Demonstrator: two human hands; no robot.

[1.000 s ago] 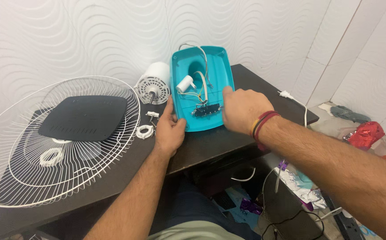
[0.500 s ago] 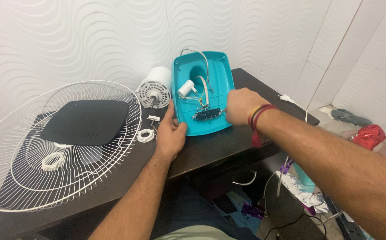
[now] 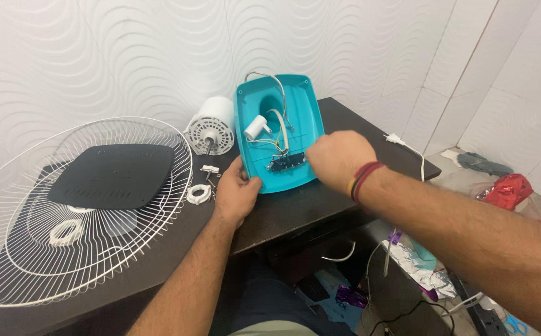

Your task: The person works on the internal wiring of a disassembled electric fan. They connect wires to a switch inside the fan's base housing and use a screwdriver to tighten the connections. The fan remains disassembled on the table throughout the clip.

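Note:
A turquoise plastic fan base shell [image 3: 295, 109] leans tilted against the wall, open side facing me, with a white capacitor [image 3: 256, 127], wires [image 3: 276, 134] and a dark switch board [image 3: 284, 163] inside. My left hand [image 3: 236, 190] grips the shell's lower left edge. My right hand [image 3: 340, 158], with red and yellow bands on its wrist, is closed at the switch board on the shell's lower right; what its fingers pinch is hidden.
A white wire fan guard [image 3: 77, 205] lies on the dark table [image 3: 295, 208] with a black plate [image 3: 115, 175] on it. White motor [image 3: 211, 126], white ring [image 3: 199, 194] and small parts sit nearby. A white plug [image 3: 395, 139] lies right. Clutter covers the floor.
My right hand has slid left and down along the shell's right edge to the switch board. The view has shifted slightly. My left hand keeps its hold.

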